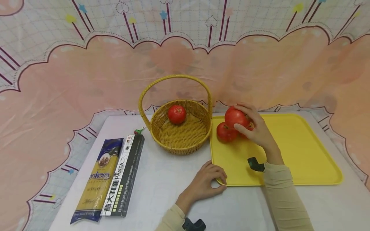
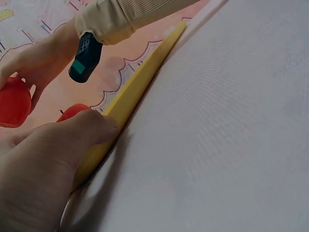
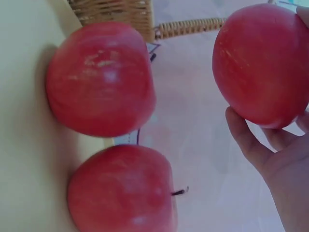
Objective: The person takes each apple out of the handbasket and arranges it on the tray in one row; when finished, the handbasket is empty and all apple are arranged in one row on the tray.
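My right hand (image 1: 257,130) holds a red apple (image 1: 235,116) between thumb and fingers, raised above the left part of a yellow tray (image 1: 295,154). Two more red apples sit on the tray below: one apple (image 3: 101,79) and another apple (image 3: 123,191) with a dark stem appear apart from the held one in the right wrist view. With its thumb along the rim, my left hand (image 1: 206,181) grips the tray's near left corner. A yellow wicker basket (image 1: 185,147) with a tall handle stands left of the tray, a red apple (image 1: 177,114) inside it.
On the left of the white table (image 1: 162,192) lie a pack of spaghetti (image 1: 96,179) and a black and white pasta box (image 1: 124,176), side by side. A small green and red item (image 1: 138,131) lies near the basket. A patterned cloth (image 1: 115,70) hangs behind.
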### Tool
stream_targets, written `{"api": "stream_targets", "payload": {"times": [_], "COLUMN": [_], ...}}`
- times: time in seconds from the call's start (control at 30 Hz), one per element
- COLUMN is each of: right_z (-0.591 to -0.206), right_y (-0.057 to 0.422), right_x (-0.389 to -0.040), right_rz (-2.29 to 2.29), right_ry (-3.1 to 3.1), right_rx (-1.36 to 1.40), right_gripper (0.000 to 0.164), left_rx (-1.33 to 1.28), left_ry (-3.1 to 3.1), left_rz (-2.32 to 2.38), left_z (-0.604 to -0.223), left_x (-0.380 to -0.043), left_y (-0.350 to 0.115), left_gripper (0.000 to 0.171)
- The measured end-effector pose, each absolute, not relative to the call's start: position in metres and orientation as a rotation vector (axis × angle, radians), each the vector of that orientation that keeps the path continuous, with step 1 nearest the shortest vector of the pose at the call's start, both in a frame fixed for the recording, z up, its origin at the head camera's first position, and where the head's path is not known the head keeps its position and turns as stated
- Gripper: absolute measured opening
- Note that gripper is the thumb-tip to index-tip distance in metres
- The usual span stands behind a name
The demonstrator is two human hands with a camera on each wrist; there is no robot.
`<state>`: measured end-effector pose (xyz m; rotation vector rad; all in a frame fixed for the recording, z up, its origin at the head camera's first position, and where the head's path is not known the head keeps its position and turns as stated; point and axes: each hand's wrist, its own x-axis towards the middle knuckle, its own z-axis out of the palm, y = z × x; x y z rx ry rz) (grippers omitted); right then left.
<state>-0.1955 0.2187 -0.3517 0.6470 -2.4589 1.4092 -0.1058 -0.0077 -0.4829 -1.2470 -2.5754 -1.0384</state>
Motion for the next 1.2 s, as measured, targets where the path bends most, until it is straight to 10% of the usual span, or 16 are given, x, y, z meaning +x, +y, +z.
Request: {"api": "stream_targets", "payload": {"times": [1.2], "right_z": [-0.381], "right_y": [0.292], "right_x": [-0.212], "right_rz": [1.247], "right_ry": [-2.582], "right_rx": [0.308], "right_gripper": [0.058], "left_rx": [-1.228], "left_ry": [-2.584], "left_rz": [-1.041], "left_z": [-0.487], "left_x": [-0.107], "left_y": [-0.005], "left_gripper": [0.008]}}
